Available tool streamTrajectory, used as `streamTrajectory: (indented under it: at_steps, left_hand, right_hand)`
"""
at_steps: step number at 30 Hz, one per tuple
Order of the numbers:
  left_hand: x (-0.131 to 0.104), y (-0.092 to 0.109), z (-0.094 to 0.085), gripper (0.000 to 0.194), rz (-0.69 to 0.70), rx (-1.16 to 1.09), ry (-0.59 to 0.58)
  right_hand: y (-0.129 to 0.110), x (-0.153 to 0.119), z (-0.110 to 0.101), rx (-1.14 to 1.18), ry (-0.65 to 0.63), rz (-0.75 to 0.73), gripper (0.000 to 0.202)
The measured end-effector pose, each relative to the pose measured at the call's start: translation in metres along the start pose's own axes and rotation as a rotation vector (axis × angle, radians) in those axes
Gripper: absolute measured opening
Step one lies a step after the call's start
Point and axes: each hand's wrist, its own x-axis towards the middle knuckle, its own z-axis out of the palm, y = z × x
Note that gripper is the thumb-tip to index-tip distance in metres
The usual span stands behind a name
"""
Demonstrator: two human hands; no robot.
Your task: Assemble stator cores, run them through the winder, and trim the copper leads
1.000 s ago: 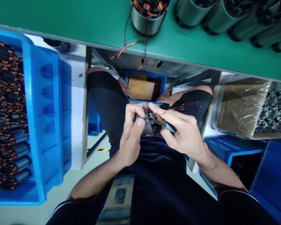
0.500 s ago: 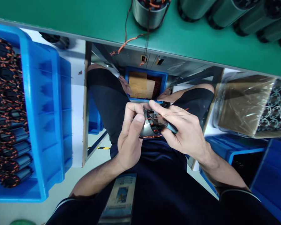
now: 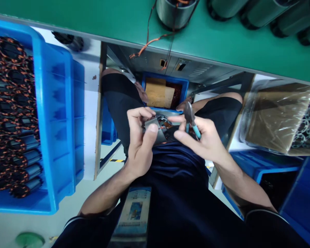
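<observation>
My left hand [image 3: 141, 141] is closed around a metal motor stator [image 3: 158, 132] with copper wire at its end, held over my lap. My right hand [image 3: 203, 139] holds diagonal cutters [image 3: 189, 115] with teal handles. Their jaws point up and away from the stator, and the handles rest among my fingers. My right index finger reaches toward the stator's open end; whether it touches is unclear. The stator's far side is hidden by my left fingers.
Wound stators fill a blue bin [image 3: 45, 137] at left. On the green bench [image 3: 93, 20] stand a stator with loose leads [image 3: 175, 15] and several metal cylinders [image 3: 227, 8]. A plastic-lined carton [image 3: 274, 117] holds metal rings at right. A blue crate [image 3: 166, 77] with cardboard lies between my feet.
My right hand has drawn back slightly from the stator, and the cutters have swung from lying low in the palm to pointing upward. The stator has turned in my left hand.
</observation>
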Motion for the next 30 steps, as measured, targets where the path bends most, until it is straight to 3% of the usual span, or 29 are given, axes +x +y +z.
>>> streamTrajectory:
  at_steps: [3,6,10,15,18,20,23,26,28,30]
  left_hand:
    - [0.001,-0.002,0.002,0.041,0.319,0.157,-0.011]
    - [-0.001,0.001,0.002,0.065,0.378,0.132,-0.007]
    - [-0.006,0.007,-0.015,0.099,0.426,0.14,-0.158]
    - [-0.014,0.013,-0.032,0.094,0.436,0.22,-0.168]
    - [-0.02,0.019,-0.049,0.087,0.491,0.228,-0.095]
    - [-0.029,0.031,-0.079,0.08,0.499,0.34,-0.014]
    - [-0.054,0.072,-0.15,0.064,0.452,0.781,0.201]
    - [-0.082,0.118,-0.221,0.058,0.219,1.324,0.408]
    - [-0.094,0.132,-0.259,0.055,0.0,1.526,0.412]
    - [-0.098,0.128,-0.285,0.051,-0.148,1.578,0.354]
  right_hand:
    - [-0.006,-0.004,0.01,0.141,-0.057,-0.062,0.028]
    - [-0.008,-0.003,0.015,0.154,-0.033,-0.206,0.039]
    - [-0.004,-0.001,0.01,0.133,-0.045,-0.354,0.035]
    - [-0.008,0.003,0.013,0.12,-0.143,-0.448,0.036]
    - [-0.018,0.01,0.025,0.074,-0.204,-0.435,0.019]
    - [-0.022,0.014,0.032,0.002,-0.254,-0.393,0.016]
    - [-0.019,0.016,0.04,-0.088,-0.342,-0.325,0.034]
    - [-0.003,0.012,0.043,-0.138,-0.363,-0.289,0.027]
    - [0.011,0.008,0.045,-0.173,-0.339,-0.249,0.027]
    - [0.025,0.004,0.047,-0.2,-0.327,-0.21,0.029]
